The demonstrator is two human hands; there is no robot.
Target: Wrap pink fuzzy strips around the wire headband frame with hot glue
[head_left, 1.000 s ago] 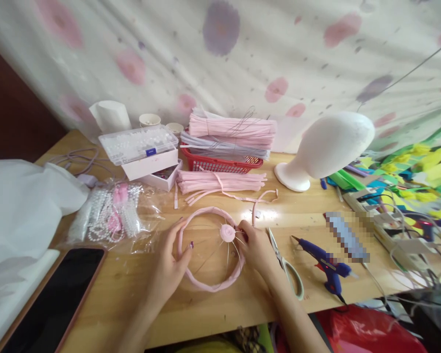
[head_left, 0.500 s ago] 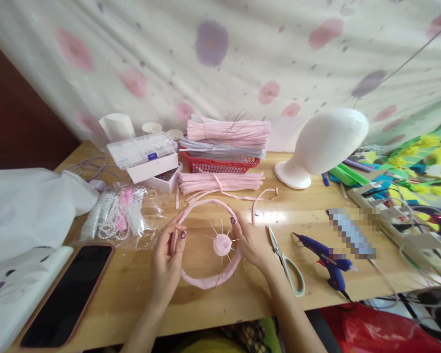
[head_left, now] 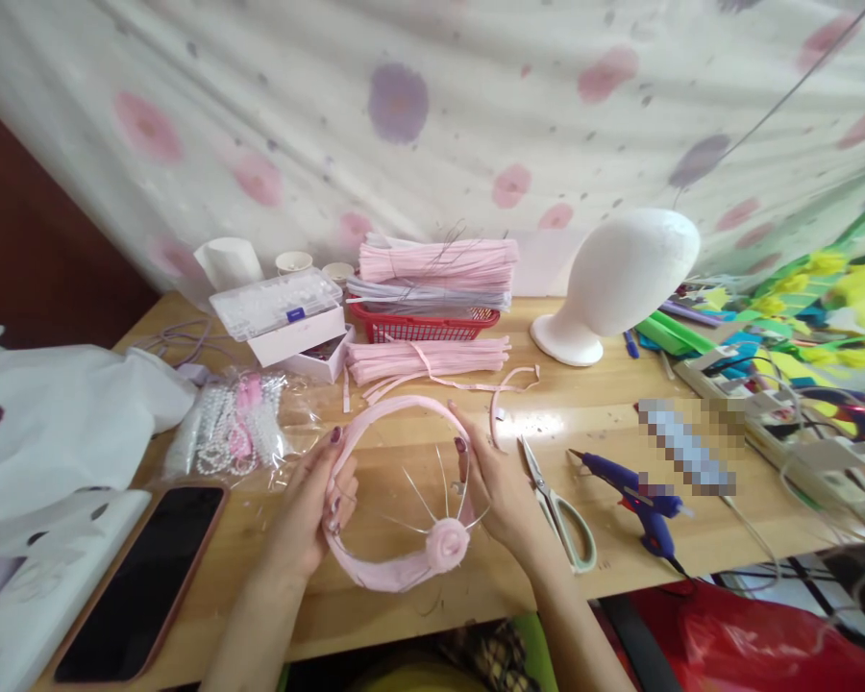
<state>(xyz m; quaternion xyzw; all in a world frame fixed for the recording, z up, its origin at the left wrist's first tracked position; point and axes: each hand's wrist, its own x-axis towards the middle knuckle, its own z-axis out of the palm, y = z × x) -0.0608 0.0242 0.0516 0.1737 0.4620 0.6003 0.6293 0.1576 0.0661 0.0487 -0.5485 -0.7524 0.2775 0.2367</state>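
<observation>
A pink fabric-wrapped hoop [head_left: 385,575] is held up between both my hands over the wooden table. Its left side is gripped by my left hand [head_left: 304,514], thumb in front and fingers curled around the band. My right hand [head_left: 503,488] pinches the opposite side, thumb on the inner edge; part of its grip is hidden. A pink fabric rose [head_left: 447,545] shows at the lower right of the hoop, overlapping the band. Thin pale wires fan out from the rose across the opening. Whether the rose is fixed to the band, I cannot tell.
Scissors [head_left: 558,509] and a blue glue gun [head_left: 630,495] lie at right, a white foam head [head_left: 624,279] behind them. Pink strips [head_left: 432,358] lie before a red basket [head_left: 429,325]. At left are bagged beads [head_left: 237,423] and a phone [head_left: 144,581].
The hoop has tilted and come nearer to me. The rose now sits over its lower right band rather than inside the opening. My left hand has closed further around the band.
</observation>
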